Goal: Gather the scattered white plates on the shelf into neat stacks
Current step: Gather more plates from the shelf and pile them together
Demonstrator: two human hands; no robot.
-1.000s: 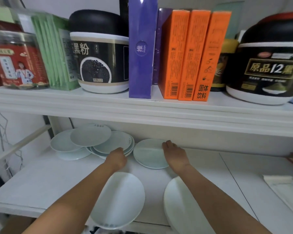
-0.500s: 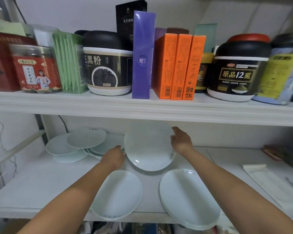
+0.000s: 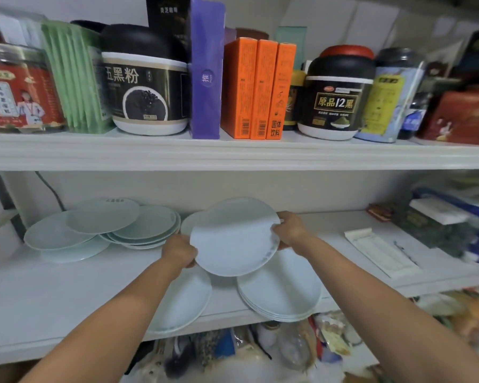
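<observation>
I hold one white plate (image 3: 233, 239) in the air above the lower shelf (image 3: 53, 294), tilted toward me. My left hand (image 3: 179, 251) grips its left rim and my right hand (image 3: 289, 230) grips its right rim. Below it at the shelf's front edge sit a single plate (image 3: 181, 302) on the left and a small stack of plates (image 3: 281, 291) on the right. Another plate's rim (image 3: 190, 223) shows behind the held one. At the back left lies a loose, overlapping heap of plates (image 3: 103, 228).
The upper shelf (image 3: 233, 153) runs close above, loaded with jars, tubs and upright boxes (image 3: 257, 87). A flat white paper packet (image 3: 382, 251) and blurred boxes lie at the right of the lower shelf. Bags and bottles fill the space underneath.
The plate was lifted from the shelf's back middle with both hands and has come forward, now hanging over the two front plates. My left hand moved from the heap to its rim.
</observation>
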